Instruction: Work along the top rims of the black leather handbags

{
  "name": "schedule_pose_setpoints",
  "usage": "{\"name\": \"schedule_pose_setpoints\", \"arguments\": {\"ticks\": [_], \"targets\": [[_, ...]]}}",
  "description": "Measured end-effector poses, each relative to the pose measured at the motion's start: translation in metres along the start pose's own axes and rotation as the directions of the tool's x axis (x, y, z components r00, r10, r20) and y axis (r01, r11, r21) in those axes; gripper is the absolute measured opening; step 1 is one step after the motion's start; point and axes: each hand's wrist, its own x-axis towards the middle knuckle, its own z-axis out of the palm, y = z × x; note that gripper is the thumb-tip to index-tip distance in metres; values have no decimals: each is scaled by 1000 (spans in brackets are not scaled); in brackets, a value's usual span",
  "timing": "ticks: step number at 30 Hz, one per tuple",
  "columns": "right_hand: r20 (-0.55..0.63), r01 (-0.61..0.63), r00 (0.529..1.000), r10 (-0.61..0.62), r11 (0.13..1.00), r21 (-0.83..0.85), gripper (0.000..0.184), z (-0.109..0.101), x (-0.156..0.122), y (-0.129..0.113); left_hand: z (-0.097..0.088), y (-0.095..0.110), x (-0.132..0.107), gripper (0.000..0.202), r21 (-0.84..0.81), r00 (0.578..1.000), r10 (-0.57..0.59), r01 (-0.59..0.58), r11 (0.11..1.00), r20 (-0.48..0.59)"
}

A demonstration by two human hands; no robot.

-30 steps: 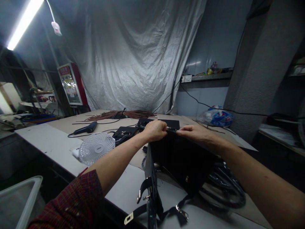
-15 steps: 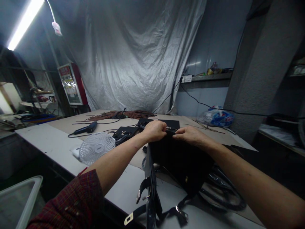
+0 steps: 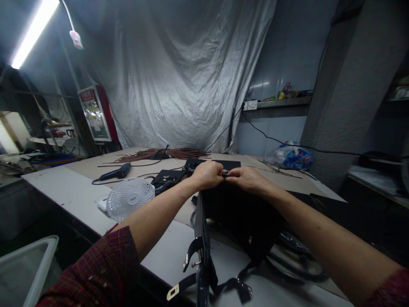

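A black bag (image 3: 243,217) with straps and metal buckles stands tilted on the table in front of me. My left hand (image 3: 207,175) is closed on its far upper edge, the fingertips turned away from view. Close beside it, my right hand (image 3: 244,178) pinches the same edge, near a small shiny metal fitting (image 3: 225,172) between the two hands. A strap with a gold-coloured plate (image 3: 173,292) and another with a silver buckle (image 3: 243,285) dangle at the bag's near side.
Left of the bag sit a white fan (image 3: 131,198), a dark handheld tool (image 3: 115,172) with a cord, and a black piece with a gold clasp (image 3: 168,177). A bundle of brown cords (image 3: 159,153) lies at the back. Coiled dark straps (image 3: 297,260) rest at right; a white bin (image 3: 47,256) stands lower left.
My right hand has slid left along the bag's edge, closer to my left hand. My left hand stays almost where it was.
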Motion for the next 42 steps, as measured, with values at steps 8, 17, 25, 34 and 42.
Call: {"name": "schedule_pose_setpoints", "arguments": {"ticks": [8, 17, 25, 34, 42], "targets": [[-111, -36, 993, 28, 997, -70, 19, 6, 8, -3, -5, 3, -1, 13, -41, 998, -70, 69, 997, -7], [-126, -44, 991, 40, 999, -27, 18, 6, 6, -1, 0, -15, -4, 39, -258, 997, -70, 74, 963, 25], [-11, 127, 992, -127, 976, 175, 28, 12, 16, 6, -7, -31, -23, 44, -397, 965, -114, 203, 895, 236], [10, 78, 997, -79, 993, 90, 15, 5, 19, -8, -15, -46, -36, 31, -463, 936, -156, 295, 836, 315], [-78, 81, 994, -81, 997, 0, 8, 13, 23, -15, -6, -61, -33, 32, -538, 956, -172, 276, 796, 236]]}}
